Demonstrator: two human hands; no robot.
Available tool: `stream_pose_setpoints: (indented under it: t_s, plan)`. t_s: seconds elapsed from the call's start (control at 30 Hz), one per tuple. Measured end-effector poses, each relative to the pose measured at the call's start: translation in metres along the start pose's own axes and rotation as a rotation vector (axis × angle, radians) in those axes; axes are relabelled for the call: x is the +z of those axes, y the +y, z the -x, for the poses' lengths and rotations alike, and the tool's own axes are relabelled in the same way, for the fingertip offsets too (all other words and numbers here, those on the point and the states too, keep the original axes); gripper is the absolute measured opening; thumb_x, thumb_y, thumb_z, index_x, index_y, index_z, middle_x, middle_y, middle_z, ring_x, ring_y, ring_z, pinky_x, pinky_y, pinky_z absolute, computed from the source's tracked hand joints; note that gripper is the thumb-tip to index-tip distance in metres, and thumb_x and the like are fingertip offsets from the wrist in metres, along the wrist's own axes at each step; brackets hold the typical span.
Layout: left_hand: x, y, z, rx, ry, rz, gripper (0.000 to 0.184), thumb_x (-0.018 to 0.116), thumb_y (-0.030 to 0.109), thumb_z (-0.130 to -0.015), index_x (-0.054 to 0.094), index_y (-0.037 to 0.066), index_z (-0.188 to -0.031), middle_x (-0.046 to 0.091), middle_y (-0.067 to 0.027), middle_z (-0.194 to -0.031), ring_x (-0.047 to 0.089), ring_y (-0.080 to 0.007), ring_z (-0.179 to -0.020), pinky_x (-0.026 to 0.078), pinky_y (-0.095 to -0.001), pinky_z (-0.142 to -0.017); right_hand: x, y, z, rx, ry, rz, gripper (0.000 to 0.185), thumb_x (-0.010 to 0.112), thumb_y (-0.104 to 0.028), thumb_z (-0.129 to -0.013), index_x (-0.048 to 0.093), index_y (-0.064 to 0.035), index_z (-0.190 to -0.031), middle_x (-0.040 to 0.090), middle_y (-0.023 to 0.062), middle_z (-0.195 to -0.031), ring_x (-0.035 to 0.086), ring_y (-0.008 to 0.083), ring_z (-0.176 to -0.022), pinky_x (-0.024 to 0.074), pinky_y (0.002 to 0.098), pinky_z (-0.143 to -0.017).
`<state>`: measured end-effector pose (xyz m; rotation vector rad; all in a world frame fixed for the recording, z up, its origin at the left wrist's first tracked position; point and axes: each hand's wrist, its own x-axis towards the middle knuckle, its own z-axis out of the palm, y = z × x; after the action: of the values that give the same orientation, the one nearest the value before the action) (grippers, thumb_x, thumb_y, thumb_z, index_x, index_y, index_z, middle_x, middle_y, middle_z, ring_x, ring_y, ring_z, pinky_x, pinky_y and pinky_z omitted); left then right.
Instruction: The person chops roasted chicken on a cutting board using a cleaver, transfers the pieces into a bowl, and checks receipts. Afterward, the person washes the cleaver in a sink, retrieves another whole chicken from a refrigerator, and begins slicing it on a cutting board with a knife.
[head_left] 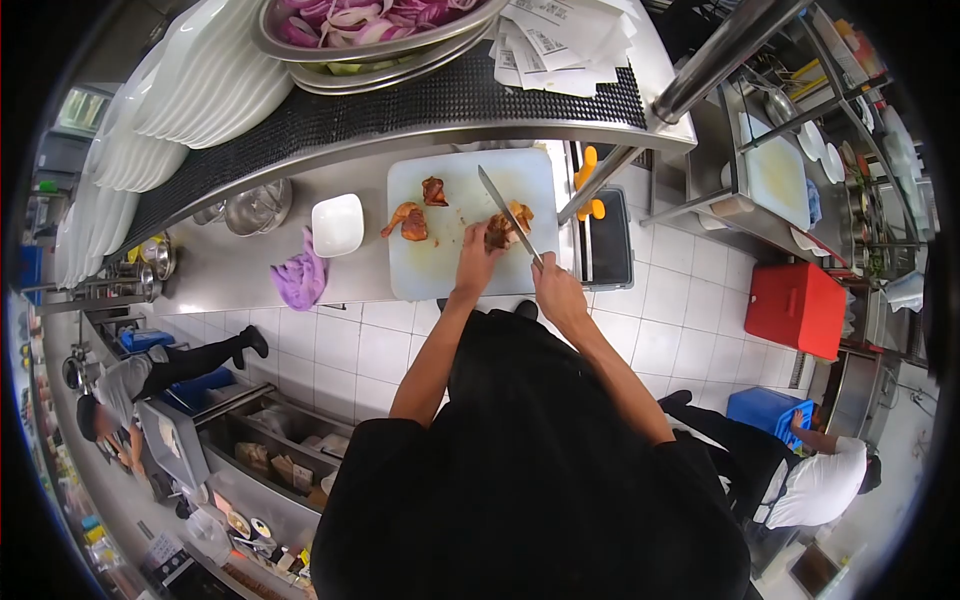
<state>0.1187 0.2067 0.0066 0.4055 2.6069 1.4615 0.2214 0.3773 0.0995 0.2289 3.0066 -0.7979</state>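
In the head view, a white cutting board (440, 268) lies on the steel counter before me. My right hand (559, 290) is closed round the handle of a long knife (497, 196), whose blade points up and left across the board. Under the blade sits a browned piece of roast chicken (499, 231). My left hand (480, 258) steadies that piece, its fingers bent against the near-left side; the fingertips are partly hidden. Two more cooked pieces rest on the board's left half: a chicken leg (408, 222) and a smaller chunk (434, 191).
Left of the board are a white square bowl (338, 224) and a purple cloth (299, 275). A shelf above carries stacked white plates (215, 75) and a tray of sliced red onion (365, 20). One person (815, 480) bends at lower right; another (125, 385) stands at left.
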Motion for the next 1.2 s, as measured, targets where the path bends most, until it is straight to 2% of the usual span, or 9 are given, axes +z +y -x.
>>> stream_pose_setpoints:
  t_s: [0.17, 0.37, 0.47, 0.67, 0.77, 0.9, 0.97, 1.03, 1.2]
  plan:
    - [-0.014, 0.011, 0.008, -0.031, 0.011, 0.081, 0.066, 0.079, 0.003, -0.08, 0.048, 0.006, -0.138, 0.05, -0.0163, -0.134, 0.062, -0.0357, -0.105, 0.055, -0.0402, -0.089, -0.002, -0.008, -0.005, 0.005, 0.039, -0.025, 0.028, 0.055, -0.028, -0.103, 0.044, -0.0022, -0.103, 0.067, 0.0226, -0.07, 0.068, 0.0437, -0.063, 0.0539, 0.0528, -0.054]
    - [-0.005, -0.015, 0.001, 0.152, 0.016, -0.002, 0.058, 0.08, 0.005, -0.081, 0.054, 0.007, -0.133, 0.054, -0.014, -0.131, 0.064, -0.0258, -0.095, 0.056, -0.0357, -0.081, 0.061, 0.024, -0.015, 0.027, -0.05, 0.063, 0.029, 0.052, -0.031, -0.104, 0.043, -0.004, -0.105, 0.067, 0.023, -0.067, 0.068, 0.0437, -0.062, 0.0554, 0.054, -0.055]
    - [-0.005, -0.009, 0.002, 0.11, 0.03, 0.039, 0.055, 0.079, 0.004, -0.082, 0.055, 0.006, -0.131, 0.054, -0.0142, -0.131, 0.064, -0.0266, -0.098, 0.055, -0.036, -0.082, 0.049, 0.019, -0.012, 0.022, -0.074, 0.088, 0.029, 0.051, -0.032, -0.105, 0.043, -0.0041, -0.105, 0.067, 0.0236, -0.067, 0.069, 0.0438, -0.064, 0.0563, 0.0544, -0.056]
    - [-0.037, 0.073, -0.038, 0.361, 0.383, -0.002, 0.031, 0.066, 0.001, -0.089, 0.062, 0.002, -0.12, 0.058, -0.0152, -0.123, 0.062, -0.0305, -0.105, 0.054, -0.0376, -0.082, 0.049, 0.015, -0.014, 0.049, -0.097, 0.084, 0.029, 0.05, -0.032, -0.105, 0.043, -0.0039, -0.105, 0.067, 0.0244, -0.067, 0.069, 0.0447, -0.065, 0.0562, 0.0552, -0.056]
    - [-0.056, 0.117, -0.091, 0.514, 0.404, 0.045, 0.027, 0.063, 0.002, -0.089, 0.065, 0.001, -0.116, 0.057, -0.0196, -0.125, 0.064, -0.0382, -0.105, 0.053, -0.044, -0.088, 0.046, 0.013, -0.015, 0.053, -0.107, 0.067, 0.03, 0.05, -0.033, -0.105, 0.043, -0.0037, -0.105, 0.067, 0.0256, -0.068, 0.068, 0.0459, -0.064, 0.0552, 0.0565, -0.056]
    - [-0.033, 0.093, -0.153, 0.423, 0.141, -0.255, 0.026, 0.067, 0.018, -0.088, 0.069, 0.002, -0.108, 0.067, -0.0223, -0.111, 0.066, -0.0434, -0.1, 0.054, -0.0479, -0.083, 0.047, 0.011, -0.014, 0.05, -0.081, 0.107, 0.031, 0.051, -0.034, -0.105, 0.045, -0.0036, -0.107, 0.067, 0.0232, -0.065, 0.069, 0.0424, -0.06, 0.0562, 0.0534, -0.052]
    - [-0.018, 0.082, -0.161, 0.694, 0.238, -0.392, 0.025, 0.066, 0.02, -0.089, 0.068, 0.002, -0.106, 0.069, -0.0222, -0.105, 0.066, -0.0431, -0.097, 0.054, -0.049, -0.083, 0.053, 0.013, -0.011, 0.09, -0.123, 0.085, 0.032, 0.051, -0.034, -0.105, 0.043, -0.0029, -0.108, 0.066, 0.0261, -0.064, 0.068, 0.0458, -0.06, 0.0549, 0.056, -0.053]
    - [-0.004, 0.053, -0.159, 0.498, -0.119, -0.609, 0.035, 0.058, 0.024, -0.096, 0.063, 0.0, -0.12, 0.066, -0.0267, -0.115, 0.063, -0.0481, -0.105, 0.052, -0.0522, -0.094, 0.069, 0.024, -0.008, 0.065, -0.083, 0.07, 0.032, 0.052, -0.034, -0.104, 0.043, -0.0033, -0.107, 0.066, 0.0239, -0.065, 0.068, 0.0441, -0.061, 0.0554, 0.054, -0.052]
    - [-0.015, 0.054, -0.167, 0.409, -0.049, -0.343, 0.033, 0.059, 0.021, -0.096, 0.063, -0.002, -0.12, 0.066, -0.0278, -0.113, 0.062, -0.0479, -0.105, 0.051, -0.0521, -0.093, 0.049, 0.02, -0.019, 0.058, -0.103, 0.044, 0.031, 0.052, -0.034, -0.105, 0.044, -0.0038, -0.106, 0.066, 0.0252, -0.067, 0.068, 0.0447, -0.063, 0.0548, 0.0549, -0.054]
